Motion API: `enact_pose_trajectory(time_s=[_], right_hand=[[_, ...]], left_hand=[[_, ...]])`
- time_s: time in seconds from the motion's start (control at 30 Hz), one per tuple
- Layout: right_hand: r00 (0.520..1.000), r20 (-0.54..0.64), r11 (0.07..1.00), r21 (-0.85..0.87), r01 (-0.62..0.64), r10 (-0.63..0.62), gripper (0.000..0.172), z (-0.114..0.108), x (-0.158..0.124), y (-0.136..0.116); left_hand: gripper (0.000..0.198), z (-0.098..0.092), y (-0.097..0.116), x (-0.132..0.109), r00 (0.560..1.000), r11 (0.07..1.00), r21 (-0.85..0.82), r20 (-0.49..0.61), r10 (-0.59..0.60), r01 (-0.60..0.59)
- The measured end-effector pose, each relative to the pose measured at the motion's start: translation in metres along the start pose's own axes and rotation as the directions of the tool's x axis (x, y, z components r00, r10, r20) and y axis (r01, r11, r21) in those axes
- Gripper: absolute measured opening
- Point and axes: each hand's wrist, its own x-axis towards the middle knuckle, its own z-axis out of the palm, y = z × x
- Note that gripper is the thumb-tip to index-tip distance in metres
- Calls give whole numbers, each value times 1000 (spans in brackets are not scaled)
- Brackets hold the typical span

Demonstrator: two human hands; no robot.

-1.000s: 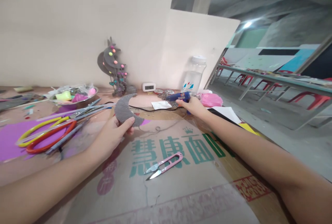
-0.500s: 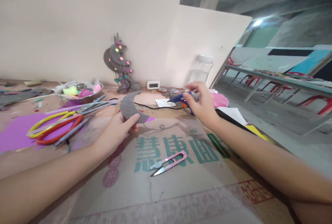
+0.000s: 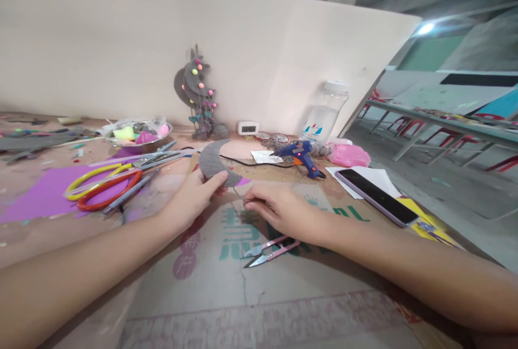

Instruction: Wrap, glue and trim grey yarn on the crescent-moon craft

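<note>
My left hand (image 3: 193, 198) grips a grey yarn-wrapped crescent (image 3: 214, 161) by its lower end, held just above the printed cardboard sheet (image 3: 259, 279). My right hand (image 3: 279, 210) is beside it, fingers pinched on the thin grey yarn strand (image 3: 238, 192) trailing from the crescent. Pink thread snips (image 3: 269, 247) lie on the cardboard just under my right wrist. A blue glue gun (image 3: 301, 154) rests on the table behind, nobody touching it.
Yellow and red-handled scissors (image 3: 103, 190) lie on purple paper at left, near a bowl of coloured bits (image 3: 137, 136). A finished moon ornament (image 3: 196, 93), small clock (image 3: 248, 128), plastic jar (image 3: 324, 114), pink bag (image 3: 350, 155) and phone (image 3: 376, 195) stand around.
My right hand has left the glue gun at the back and come down to the crescent, pinching its loose yarn. The left hand kept its hold.
</note>
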Motion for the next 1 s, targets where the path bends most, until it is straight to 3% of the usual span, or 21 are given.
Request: enact_pose_trajectory(time_s=[0.23,0.3,0.4,0.6,0.7,0.83,0.9,1.0], right_hand=[[986,-77,989,-4,-150,149,35,-5,-9,6],[980,-121,987,-1,-162,160,29,-6,-8,10],[970,-109,976,26,-217,219,27,-6,-6,12],[939,-106,937,162,-308,327,24,-3,-1,14],[966,-34,954,169,-246,255,27,-1,-1,15],[996,15,996,16,-84,84,32,2,-5,10],[999,8,998,-43,-50,51,21,4,-6,7],[1000,2,999,-34,-16,16,12,5,-7,2]], left_hand=[[29,2,7,0,999,999,-17,7,51,-51],[46,4,11,-1,998,995,-83,21,64,-62],[79,5,14,-4,999,997,-70,-21,-45,44],[31,1,8,-5,997,997,28,28,74,-75],[26,2,8,-5,998,998,7,24,65,-65],[26,4,4,-4,995,995,47,-24,92,-91],[33,5,-3,-3,986,980,113,5,166,-166],[33,5,-9,-2,983,962,203,52,178,-185]])
